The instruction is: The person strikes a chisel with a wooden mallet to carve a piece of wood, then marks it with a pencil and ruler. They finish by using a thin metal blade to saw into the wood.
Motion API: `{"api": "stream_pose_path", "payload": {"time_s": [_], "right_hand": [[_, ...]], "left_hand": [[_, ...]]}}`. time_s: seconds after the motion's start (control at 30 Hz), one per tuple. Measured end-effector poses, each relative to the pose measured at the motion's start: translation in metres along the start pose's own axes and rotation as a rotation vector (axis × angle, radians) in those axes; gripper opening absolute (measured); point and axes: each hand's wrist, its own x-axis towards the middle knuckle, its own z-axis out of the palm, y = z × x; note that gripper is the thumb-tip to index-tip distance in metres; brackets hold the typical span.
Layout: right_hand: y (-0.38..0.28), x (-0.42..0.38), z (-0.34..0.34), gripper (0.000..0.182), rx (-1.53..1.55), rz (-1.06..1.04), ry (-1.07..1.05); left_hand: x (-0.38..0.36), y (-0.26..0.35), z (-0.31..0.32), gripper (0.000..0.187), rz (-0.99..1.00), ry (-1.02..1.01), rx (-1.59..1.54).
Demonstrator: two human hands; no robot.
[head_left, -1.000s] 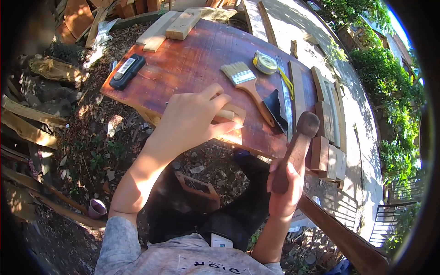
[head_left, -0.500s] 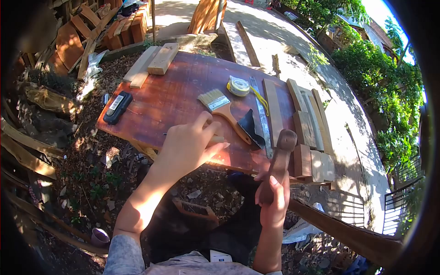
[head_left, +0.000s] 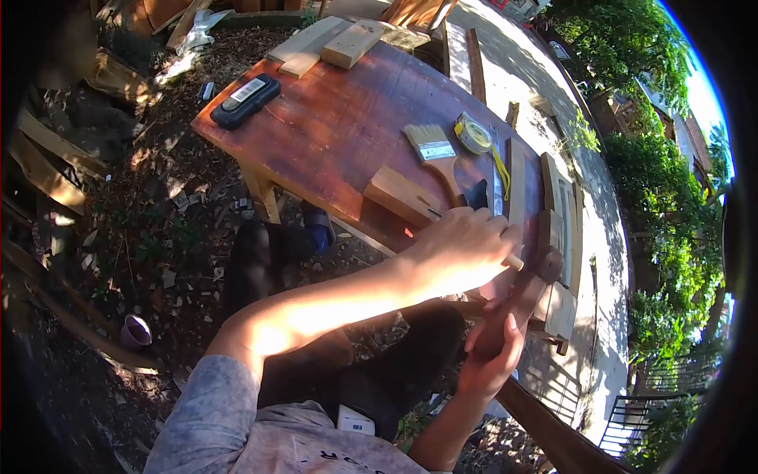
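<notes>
My left hand is closed around a slim tool with a pale wooden handle, its thin metal tip pointing left past my knuckles. Just behind that tip, a light brown wood block lies near the table's front edge. My right hand grips a dark brown wooden piece with a rounded knob end, tilted upward over the table's right front corner. The pale handle's end is close to this knob. Behind the left hand are a paintbrush, partly covered black sheet and a metal ruler.
The reddish wooden table carries a tape measure, a black case at its left corner, and boards at the back. More wood strips line its right side. A purple cup is on the littered ground.
My view has turned, shifting the table upward and to the right. My left hand has come across toward the right hand with the slim tool, uncovering the wood block.
</notes>
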Motion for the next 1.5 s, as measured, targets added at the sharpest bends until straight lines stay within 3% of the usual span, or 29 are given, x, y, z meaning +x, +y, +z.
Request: {"api": "stream_pose_path", "payload": {"time_s": [0.2, 0.3, 0.63, 0.9, 1.0, 1.1, 1.5], "right_hand": [[-0.003, 0.0, -0.009, 0.065, -0.017, -0.04, 0.031], [-0.008, -0.002, -0.012, 0.066, -0.054, -0.047, 0.074], [-0.025, 0.005, -0.014, 0.067, -0.192, -0.21, 0.213], [-0.056, 0.008, -0.005, 0.059, -0.203, -0.354, 0.093], [-0.065, 0.008, 0.009, 0.059, -0.03, -0.32, 0.328], [-0.07, 0.007, -0.01, 0.072, -0.094, -0.328, 0.16], [-0.065, 0.005, 0.017, 0.075, -0.12, -0.325, 0.081]], "left_hand": [[0.01, 0.002, 0.011, 0.034, -0.038, 0.099, -0.076], [0.015, 0.0, 0.017, 0.032, -0.164, 0.142, -0.12], [0.014, -0.003, 0.02, 0.031, -0.204, 0.218, -0.151], [0.016, -0.004, 0.018, 0.032, -0.213, 0.218, -0.171], [0.016, -0.003, 0.016, 0.033, -0.193, 0.27, -0.214], [0.015, -0.001, 0.015, 0.034, -0.206, 0.274, -0.228], [0.016, -0.005, 0.013, 0.031, -0.215, 0.322, -0.307]]}}
